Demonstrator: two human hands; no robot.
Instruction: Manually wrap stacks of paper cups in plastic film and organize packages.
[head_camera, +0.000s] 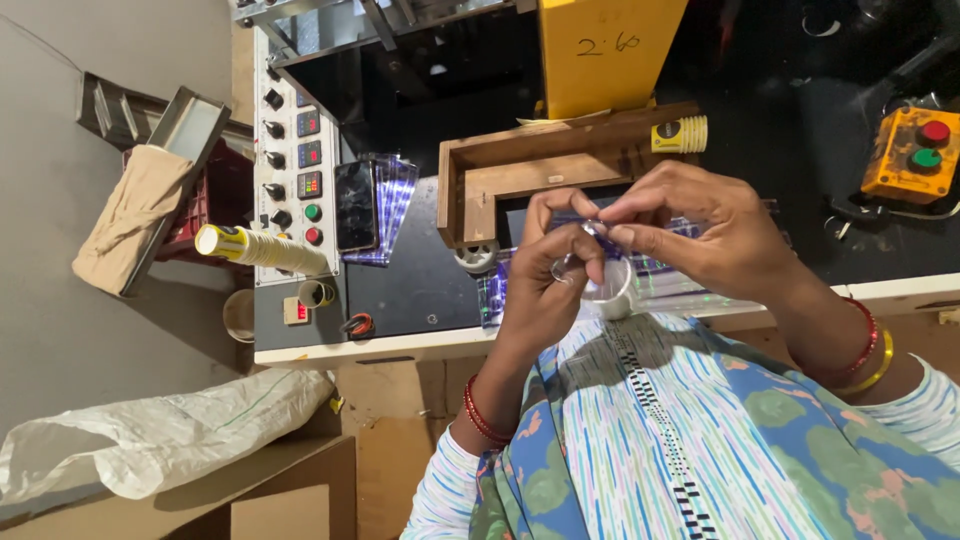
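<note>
Clear plastic cup (607, 290) pinched at the rim between left hand (545, 270) and right hand (700, 235), fingers curled closed, near the wooden frame (520, 165)

Bare hands: two, left hand (545, 275) and right hand (700, 235)
Stacks of yellow-rimmed paper cups: two (262, 249) (680, 134)
Round push-buttons on the orange box: two, red (935, 132) and green (927, 158)
Black mobile phones: one (355, 205)
White woven sacks: one (150, 435)
</note>
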